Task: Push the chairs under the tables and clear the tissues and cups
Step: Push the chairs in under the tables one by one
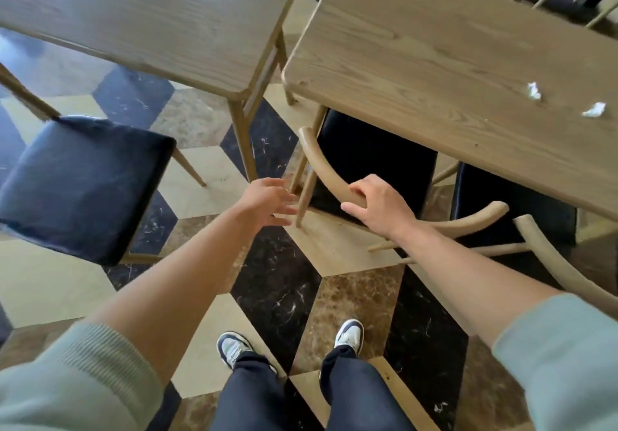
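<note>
Fingers (356, 193) of the right hand (378, 208) curl over the chair's curved backrest (321, 163), gripping it — its black seat (374, 163) is mostly hidden under the counter (434, 62). Left hand (267, 201) hangs spread, touching nothing. Two crumpled tissues (534, 91) lie well apart on the counter, toward its right.

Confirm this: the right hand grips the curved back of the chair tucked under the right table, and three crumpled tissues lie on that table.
Wrong on the count. The head view shows two crumpled tissues on the right table, not three. The right hand does grip the chair back.
</note>
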{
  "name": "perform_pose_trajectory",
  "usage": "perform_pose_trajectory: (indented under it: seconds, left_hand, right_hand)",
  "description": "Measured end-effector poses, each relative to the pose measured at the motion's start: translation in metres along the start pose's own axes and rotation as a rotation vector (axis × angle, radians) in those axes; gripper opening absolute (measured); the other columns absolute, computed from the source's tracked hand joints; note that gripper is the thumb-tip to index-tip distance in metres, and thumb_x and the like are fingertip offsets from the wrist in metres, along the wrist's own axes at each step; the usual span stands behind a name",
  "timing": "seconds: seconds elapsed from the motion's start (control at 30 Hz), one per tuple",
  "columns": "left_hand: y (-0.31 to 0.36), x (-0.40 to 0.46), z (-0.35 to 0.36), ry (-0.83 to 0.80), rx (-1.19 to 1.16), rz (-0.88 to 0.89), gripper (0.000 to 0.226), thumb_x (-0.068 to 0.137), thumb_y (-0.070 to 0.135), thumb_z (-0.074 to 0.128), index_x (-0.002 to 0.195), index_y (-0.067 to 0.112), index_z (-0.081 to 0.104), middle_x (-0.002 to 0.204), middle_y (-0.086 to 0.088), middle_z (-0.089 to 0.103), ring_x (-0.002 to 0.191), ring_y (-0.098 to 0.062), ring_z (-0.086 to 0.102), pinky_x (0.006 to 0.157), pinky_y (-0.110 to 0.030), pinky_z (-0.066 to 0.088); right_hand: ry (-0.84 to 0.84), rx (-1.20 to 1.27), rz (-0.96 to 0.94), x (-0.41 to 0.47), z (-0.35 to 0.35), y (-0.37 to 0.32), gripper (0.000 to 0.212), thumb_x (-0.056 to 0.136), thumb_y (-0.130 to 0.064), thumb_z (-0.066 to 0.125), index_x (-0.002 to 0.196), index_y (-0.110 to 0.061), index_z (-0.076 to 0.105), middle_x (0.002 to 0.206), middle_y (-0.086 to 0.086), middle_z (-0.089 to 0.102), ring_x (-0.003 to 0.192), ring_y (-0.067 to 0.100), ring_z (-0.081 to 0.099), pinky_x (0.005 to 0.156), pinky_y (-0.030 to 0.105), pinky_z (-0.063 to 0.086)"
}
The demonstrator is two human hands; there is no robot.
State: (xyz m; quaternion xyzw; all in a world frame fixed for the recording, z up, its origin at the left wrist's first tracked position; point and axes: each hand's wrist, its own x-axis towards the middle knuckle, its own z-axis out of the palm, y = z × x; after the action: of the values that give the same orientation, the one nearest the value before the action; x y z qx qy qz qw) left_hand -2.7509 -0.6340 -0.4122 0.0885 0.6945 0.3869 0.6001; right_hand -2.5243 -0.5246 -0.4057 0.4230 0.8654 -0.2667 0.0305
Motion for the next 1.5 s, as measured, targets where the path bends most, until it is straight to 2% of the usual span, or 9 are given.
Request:
perform_pose_trajectory:
  seconds: [0.13,0.33,0.53,0.87,1.03,1.13,1.27,1.33,1.5]
  left_hand:
    - [-0.013,-0.031,-0.118,0.068,0.133,0.015,0.033,0.101,0.005,0.056,0.134,0.007,0.053,0.115,-0.02,0.068,0.092,-0.034,0.072,0.072,-0.042,0.062]
    - [-0.018,-0.088,-0.328,0.312,0.215,0.006,0.016,0.098,0.006,0.051,0.088,0.012,0.063,0.093,-0.019,0.069,0.076,-0.035,0.066,0.072,-0.042,0.055]
    - [-0.004,-0.1,-0.466,0.438,0.124,-0.039,0.024,0.103,0.009,0.045,0.084,0.016,0.058,0.085,-0.009,0.064,0.073,-0.024,0.065,0.063,-0.034,0.053]
    - [0.06,-0.039,-0.647,0.629,0.224,-0.099,0.017,0.095,0.005,0.057,0.084,0.012,0.068,0.099,-0.023,0.073,0.08,-0.034,0.073,0.053,-0.033,0.057]
    - [0.097,-0.001,-0.715,0.791,0.423,-0.008,0.005,0.09,0.012,0.065,0.089,0.016,0.069,0.084,-0.007,0.073,0.077,-0.024,0.072,0.072,-0.042,0.062]
    - [0.111,0.031,-0.753,0.777,0.628,0.085,0.019,0.087,0.018,0.071,0.105,0.017,0.065,0.085,0.002,0.066,0.081,-0.019,0.068,0.066,-0.03,0.052]
    - [0.133,0.101,-0.801,0.773,0.931,0.08,0.059,0.084,0.044,0.075,0.126,0.012,0.051,0.128,-0.02,0.051,0.12,-0.039,0.049,0.098,-0.053,0.045]
    - [0.153,0.139,-0.811,0.717,0.956,0.095,0.07,0.082,0.058,0.072,0.13,0.014,0.046,0.133,-0.02,0.047,0.123,-0.041,0.046,0.099,-0.057,0.041]
    - [0.183,0.192,-0.828,0.27,0.972,0.262,0.027,0.094,0.043,0.064,0.101,0.02,0.051,0.086,-0.004,0.061,0.084,-0.028,0.058,0.068,-0.035,0.038]
  right_hand:
    - [0.049,-0.012,-0.057,0.045,0.022,-0.1,0.022,0.093,-0.034,0.069,0.106,-0.016,0.07,0.1,-0.001,0.06,0.093,0.019,0.059,0.082,0.033,0.05]
    - [-0.127,-0.103,-0.142,0.107,0.075,-0.271,0.018,0.094,-0.028,0.059,0.1,-0.016,0.072,0.101,0.008,0.068,0.096,0.028,0.064,0.076,0.033,0.047]
    - [-0.262,-0.085,-0.255,0.174,0.127,-0.41,0.018,0.094,-0.026,0.057,0.095,-0.019,0.072,0.096,0.006,0.071,0.09,0.027,0.066,0.079,0.041,0.055]
    - [-0.44,0.072,-0.342,0.333,0.218,-0.571,0.015,0.09,-0.027,0.058,0.095,-0.026,0.072,0.1,-0.002,0.073,0.096,0.021,0.066,0.084,0.036,0.054]
    - [-0.508,0.174,-0.296,0.369,0.25,-0.64,0.017,0.092,-0.029,0.057,0.096,-0.025,0.073,0.097,-0.001,0.073,0.089,0.019,0.064,0.077,0.033,0.05]
    - [-0.574,0.249,-0.254,0.38,0.276,-0.68,0.023,0.096,-0.035,0.055,0.098,-0.018,0.071,0.098,0.003,0.073,0.09,0.023,0.065,0.083,0.042,0.055]
    - [-0.696,0.316,-0.182,0.392,0.314,-0.734,0.037,0.097,-0.045,0.057,0.12,-0.018,0.067,0.119,0.004,0.07,0.108,0.024,0.064,0.089,0.037,0.05]
    - [-0.737,0.435,-0.085,0.396,0.335,-0.763,0.062,0.09,-0.059,0.059,0.135,-0.016,0.059,0.131,0.004,0.065,0.118,0.022,0.06,0.093,0.033,0.046]
    - [-0.794,0.608,0.18,0.384,0.395,-0.842,0.091,0.068,-0.072,0.074,0.136,-0.016,0.051,0.121,0.0,0.063,0.107,0.02,0.062,0.082,0.029,0.05]
